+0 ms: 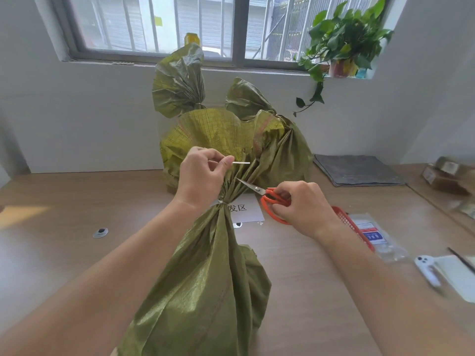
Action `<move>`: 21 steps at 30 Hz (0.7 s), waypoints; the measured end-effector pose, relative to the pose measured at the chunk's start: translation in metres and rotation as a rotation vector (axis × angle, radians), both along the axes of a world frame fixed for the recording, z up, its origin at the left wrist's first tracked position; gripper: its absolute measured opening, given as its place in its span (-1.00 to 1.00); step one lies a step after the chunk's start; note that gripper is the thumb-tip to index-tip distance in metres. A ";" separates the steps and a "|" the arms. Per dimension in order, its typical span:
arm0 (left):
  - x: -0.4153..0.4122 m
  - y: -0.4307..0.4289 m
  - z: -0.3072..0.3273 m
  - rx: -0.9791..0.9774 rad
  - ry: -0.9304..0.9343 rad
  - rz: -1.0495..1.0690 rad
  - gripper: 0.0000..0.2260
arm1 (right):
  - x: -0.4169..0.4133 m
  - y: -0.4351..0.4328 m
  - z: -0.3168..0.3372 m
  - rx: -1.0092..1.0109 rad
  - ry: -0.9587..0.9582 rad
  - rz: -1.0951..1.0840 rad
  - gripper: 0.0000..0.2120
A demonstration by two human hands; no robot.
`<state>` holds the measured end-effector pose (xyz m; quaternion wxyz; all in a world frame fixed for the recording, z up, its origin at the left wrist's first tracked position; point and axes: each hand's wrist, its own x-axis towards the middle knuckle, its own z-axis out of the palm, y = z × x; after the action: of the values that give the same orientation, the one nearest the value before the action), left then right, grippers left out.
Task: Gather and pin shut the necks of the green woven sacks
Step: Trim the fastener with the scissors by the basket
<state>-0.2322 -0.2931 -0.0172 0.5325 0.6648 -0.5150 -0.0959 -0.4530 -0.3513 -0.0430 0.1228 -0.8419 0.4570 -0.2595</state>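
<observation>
Desk: hands tight on strip, scissors

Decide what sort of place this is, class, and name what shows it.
Probably a small packing or dispatch room: tied green sacks stand on a wooden table, a printed paper sign lies by them, and what look like parcels sit at the right edge.

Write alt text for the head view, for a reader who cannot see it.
A person's left hand pinches a white strip above the tied neck of a green woven sack, while the right hand holds orange scissors. Two more sacks stand behind.
</observation>
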 end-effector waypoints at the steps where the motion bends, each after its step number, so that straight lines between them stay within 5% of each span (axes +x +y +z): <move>1: -0.006 -0.001 -0.001 -0.003 -0.004 -0.020 -0.82 | -0.005 0.003 -0.003 0.010 -0.034 -0.034 -0.80; 10: -0.097 -0.029 -0.032 0.101 -0.053 -0.161 -0.93 | -0.085 -0.001 -0.062 0.283 -0.498 -0.338 -0.82; 15: -0.166 -0.063 -0.062 0.217 0.084 -0.209 -0.88 | -0.153 -0.029 -0.108 0.398 -0.531 -0.470 -0.93; 21: -0.260 -0.125 -0.118 0.369 0.203 -0.162 -0.82 | -0.237 -0.069 -0.163 0.542 -0.523 -0.627 -0.84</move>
<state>-0.4921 -0.4180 -0.1348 0.4417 0.6944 -0.4842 -0.2972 -0.6902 -0.4202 -0.2056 0.3640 -0.5079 0.6934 -0.3587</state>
